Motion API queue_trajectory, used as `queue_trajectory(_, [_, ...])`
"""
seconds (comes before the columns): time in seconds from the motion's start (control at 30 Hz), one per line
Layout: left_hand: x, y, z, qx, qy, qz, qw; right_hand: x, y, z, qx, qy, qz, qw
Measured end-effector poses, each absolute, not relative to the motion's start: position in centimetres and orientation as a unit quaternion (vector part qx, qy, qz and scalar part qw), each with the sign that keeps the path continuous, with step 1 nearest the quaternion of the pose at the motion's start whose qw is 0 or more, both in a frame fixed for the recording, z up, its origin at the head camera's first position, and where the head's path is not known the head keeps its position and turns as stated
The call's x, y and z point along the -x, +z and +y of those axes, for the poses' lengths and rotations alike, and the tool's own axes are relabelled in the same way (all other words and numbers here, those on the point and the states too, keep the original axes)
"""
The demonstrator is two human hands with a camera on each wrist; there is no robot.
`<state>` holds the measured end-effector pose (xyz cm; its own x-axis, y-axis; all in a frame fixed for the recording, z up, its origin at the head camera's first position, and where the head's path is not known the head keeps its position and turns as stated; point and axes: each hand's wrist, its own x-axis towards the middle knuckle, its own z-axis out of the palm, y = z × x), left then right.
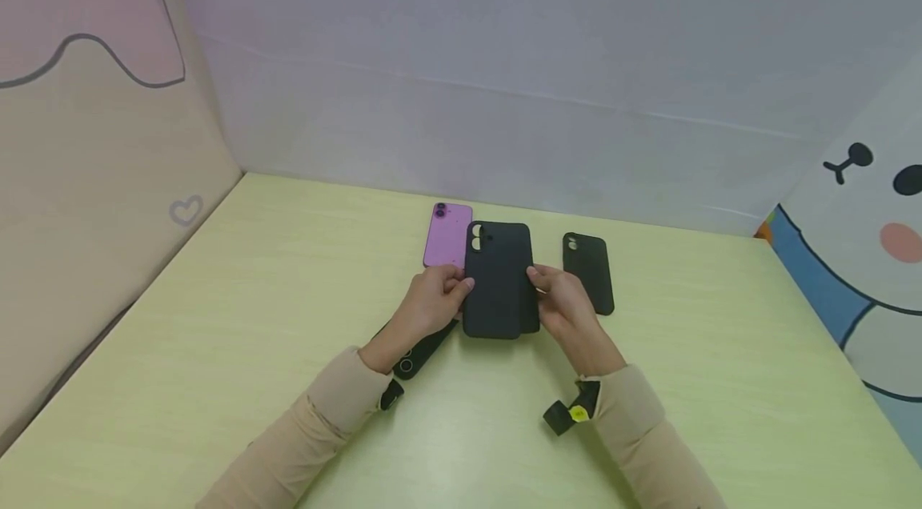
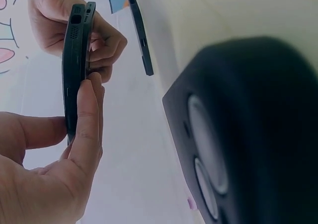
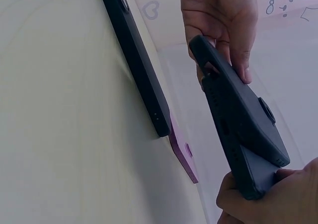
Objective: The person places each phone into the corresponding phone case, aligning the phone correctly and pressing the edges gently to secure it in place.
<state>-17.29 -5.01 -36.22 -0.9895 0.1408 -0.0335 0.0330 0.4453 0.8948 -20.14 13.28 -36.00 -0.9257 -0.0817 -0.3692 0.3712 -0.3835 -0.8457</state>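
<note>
Two dark phone cases are held together, overlapping, over the middle of the table. The front phone case [image 1: 493, 285] has two camera cutouts at its upper left. Behind it the second phone case [image 1: 530, 309] juts out to the right and slightly askew, as the right wrist view shows. My left hand [image 1: 432, 301] pinches the left edge, thumb on the front case [image 3: 238, 97]. At the right edge my right hand [image 1: 565, 313] grips the rear case [image 3: 253, 177] between thumb and curled fingers. Port openings and speaker holes show along their bottom edges [image 2: 75, 45].
A pink phone [image 1: 445, 241] lies behind my left hand. Beyond my right hand lies a black phone case [image 1: 592, 277]. Below my left wrist is a black phone or case [image 1: 425, 353] with ringed cameras. Pale fabric walls [image 1: 504, 93] border the table [image 1: 461, 445].
</note>
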Motion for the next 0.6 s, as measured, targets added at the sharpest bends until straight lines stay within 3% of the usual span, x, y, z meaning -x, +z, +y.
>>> queue_trajectory(0.6, [17.33, -36.35, -4.99, -0.045, 0.529, 0.844, 0.080, 19.58, -36.01, 12.95, -0.116, -0.821, 0.537, 0.154])
